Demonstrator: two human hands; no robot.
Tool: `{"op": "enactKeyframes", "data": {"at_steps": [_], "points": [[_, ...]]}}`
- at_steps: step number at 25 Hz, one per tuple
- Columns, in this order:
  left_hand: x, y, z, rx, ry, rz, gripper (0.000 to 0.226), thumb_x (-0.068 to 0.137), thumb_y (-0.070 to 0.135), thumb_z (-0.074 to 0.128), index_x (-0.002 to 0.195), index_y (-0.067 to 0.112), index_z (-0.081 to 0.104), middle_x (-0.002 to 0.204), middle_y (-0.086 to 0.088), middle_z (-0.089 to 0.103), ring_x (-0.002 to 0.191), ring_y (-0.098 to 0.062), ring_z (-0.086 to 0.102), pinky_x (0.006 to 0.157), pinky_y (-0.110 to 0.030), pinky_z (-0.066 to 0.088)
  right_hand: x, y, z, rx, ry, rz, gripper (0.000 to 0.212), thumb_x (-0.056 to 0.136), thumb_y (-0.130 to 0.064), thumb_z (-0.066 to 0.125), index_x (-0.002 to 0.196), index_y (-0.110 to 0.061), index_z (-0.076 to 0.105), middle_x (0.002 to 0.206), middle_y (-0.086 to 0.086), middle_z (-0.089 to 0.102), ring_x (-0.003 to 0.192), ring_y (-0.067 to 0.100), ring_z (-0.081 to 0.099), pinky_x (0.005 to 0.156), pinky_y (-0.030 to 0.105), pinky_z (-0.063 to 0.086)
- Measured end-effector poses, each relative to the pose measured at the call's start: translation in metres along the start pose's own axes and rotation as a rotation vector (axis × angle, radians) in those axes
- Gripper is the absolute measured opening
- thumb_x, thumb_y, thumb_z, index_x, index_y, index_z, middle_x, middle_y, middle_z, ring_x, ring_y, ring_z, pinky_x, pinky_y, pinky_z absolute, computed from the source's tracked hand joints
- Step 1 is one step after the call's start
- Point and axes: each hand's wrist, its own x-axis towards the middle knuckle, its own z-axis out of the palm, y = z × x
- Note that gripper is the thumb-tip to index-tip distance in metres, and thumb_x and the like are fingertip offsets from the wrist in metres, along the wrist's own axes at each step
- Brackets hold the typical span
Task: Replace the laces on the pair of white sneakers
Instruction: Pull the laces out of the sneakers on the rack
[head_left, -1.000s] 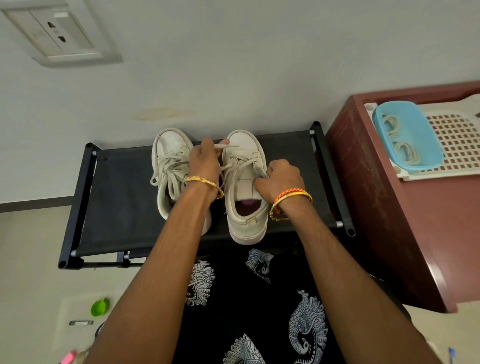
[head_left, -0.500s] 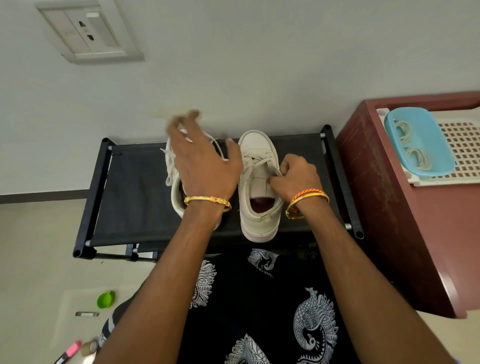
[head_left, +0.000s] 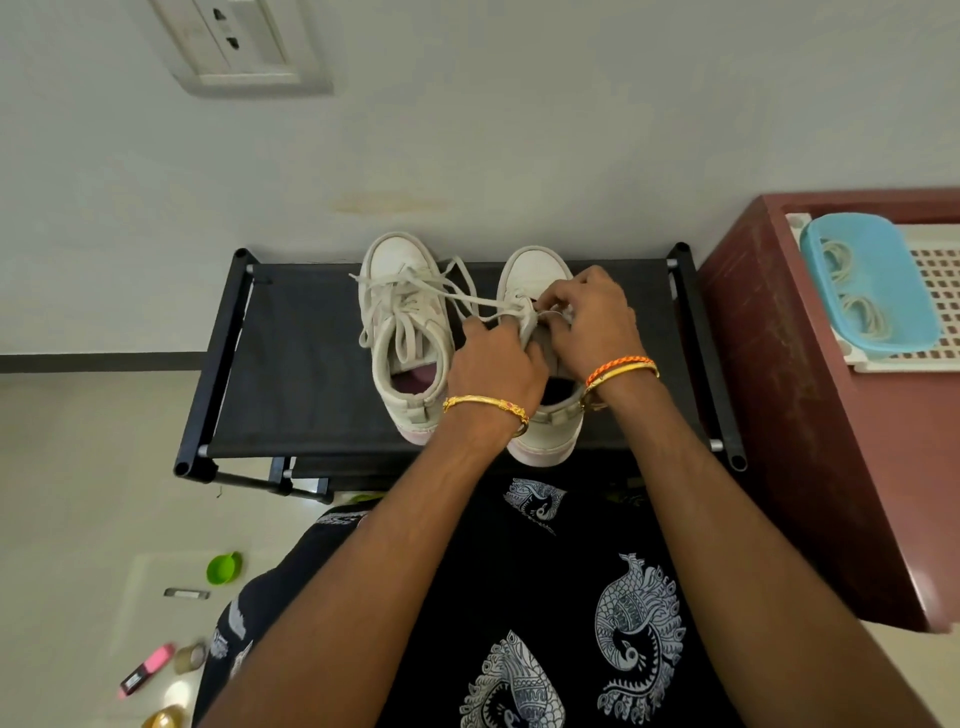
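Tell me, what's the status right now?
Both hands on right sneaker: left hand and right hand pinching its lace. Left sneaker laced, loose. Spare laces in blue tray. Nothing blocking.

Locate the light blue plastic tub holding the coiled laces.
Head view, far right: the light blue plastic tub sits on a white lattice tray atop the maroon cabinet.

White laced sneakers (head_left: 405, 332) side by side

Bare forearms, a gold bangle (head_left: 485, 408) on each wrist, black garment (head_left: 561, 597) with white peacock print.
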Motion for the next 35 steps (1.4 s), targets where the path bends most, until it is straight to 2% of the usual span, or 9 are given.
{"op": "enactKeyframes", "data": {"at_steps": [3, 7, 12, 14, 19, 22, 27, 33, 35], "points": [[-0.001, 0.002, 0.001, 0.019, 0.019, -0.024, 0.035, 0.097, 0.026, 0.037, 0.124, 0.008, 0.049, 0.124, -0.02, 0.043, 0.097, -0.038, 0.055, 0.079, -0.039, 0.042, 0.001, 0.002, 0.003, 0.25, 0.086, 0.079, 0.007, 0.086, -0.009, 0.063, 0.09, -0.009, 0.069, 0.103, 0.006, 0.052, 0.094, 0.016, 0.05, 0.079, 0.023, 0.039], [-0.002, 0.003, 0.002, -0.01, 0.04, -0.052, 0.034, 0.098, 0.024, 0.036, 0.124, 0.007, 0.049, 0.124, -0.019, 0.043, 0.096, -0.038, 0.056, 0.078, -0.04, 0.042, 0.014, 0.002, -0.004, 0.814, 0.109, 0.481, 0.015, 0.088, -0.003, 0.055, 0.083, -0.012, 0.066, 0.07, -0.006, 0.059, 0.066, 0.005, 0.05, 0.061, 0.013, 0.043], [-0.004, 0.001, 0.003, -0.054, 0.038, -0.054, 0.033, 0.096, 0.025, 0.037, 0.12, 0.009, 0.053, 0.119, -0.018, 0.046, 0.093, -0.036, 0.056, 0.075, -0.037, 0.039, 0.019, 0.007, -0.01, 1.371, 0.055, 0.791, 0.025, 0.088, -0.003, 0.047, 0.069, -0.007, 0.062, 0.067, 0.001, 0.062, 0.06, 0.014, 0.054, 0.067, 0.029, 0.049], [-0.003, 0.002, 0.002, -0.072, 0.013, -0.071, 0.034, 0.096, 0.027, 0.037, 0.121, 0.01, 0.052, 0.119, -0.016, 0.045, 0.095, -0.036, 0.056, 0.074, -0.036, 0.037, 0.02, 0.005, -0.01, 1.196, 0.043, 0.656, 0.024, 0.086, -0.006, 0.052, 0.064, -0.012, 0.058, 0.067, 0.001, 0.056, 0.063, 0.015, 0.051, 0.063, 0.027, 0.047], [0.002, 0.002, 0.0, -0.146, -0.12, -0.149, 0.042, 0.095, 0.029, 0.038, 0.13, 0.007, 0.039, 0.129, -0.019, 0.042, 0.111, -0.039, 0.05, 0.086, -0.04, 0.039, 0.002, -0.001, -0.003, 0.125, 0.081, 0.087, 0.007, 0.078, -0.027, 0.065, 0.083, -0.025, 0.07, 0.103, -0.002, 0.045, 0.11, 0.018, 0.037, 0.099, 0.036, 0.025], [0.004, 0.001, -0.001, -0.198, -0.155, -0.168, 0.044, 0.094, 0.029, 0.038, 0.132, 0.007, 0.036, 0.129, -0.02, 0.045, 0.111, -0.038, 0.05, 0.088, -0.04, 0.039, -0.003, -0.003, -0.003, -0.003, 0.032, 0.027, 0.012, 0.08, -0.025, 0.066, 0.09, -0.023, 0.072, 0.112, 0.003, 0.046, 0.117, 0.024, 0.035, 0.102, 0.04, 0.021], [0.003, 0.004, -0.002, -0.192, -0.165, -0.168, 0.045, 0.095, 0.027, 0.038, 0.135, 0.007, 0.031, 0.131, -0.02, 0.043, 0.113, -0.038, 0.05, 0.085, -0.039, 0.038, 0.004, 0.002, 0.003, 0.187, 0.022, 0.135, 0.007, 0.081, -0.016, 0.065, 0.079, -0.022, 0.066, 0.107, -0.001, 0.047, 0.112, 0.019, 0.044, 0.1, 0.036, 0.029], [0.003, 0.004, 0.0, -0.206, -0.155, -0.176, 0.043, 0.096, 0.025, 0.037, 0.134, 0.006, 0.032, 0.131, -0.02, 0.042, 0.111, -0.038, 0.051, 0.081, -0.037, 0.036, 0.016, 0.002, -0.021, 1.295, 0.165, 0.51, 0.027, 0.093, 0.002, 0.046, 0.072, -0.015, 0.052, 0.074, 0.0, 0.067, 0.067, 0.009, 0.062, 0.059, 0.019, 0.05], [0.003, 0.005, 0.0, -0.203, -0.152, -0.182, 0.044, 0.096, 0.025, 0.037, 0.135, 0.006, 0.031, 0.131, -0.02, 0.042, 0.11, -0.038, 0.051, 0.079, -0.035, 0.035, 0.016, 0.005, -0.023, 1.25, 0.198, 0.477, 0.025, 0.092, 0.0, 0.048, 0.072, -0.014, 0.052, 0.061, -0.004, 0.064, 0.061, 0.008, 0.059, 0.055, 0.017, 0.047]]}}
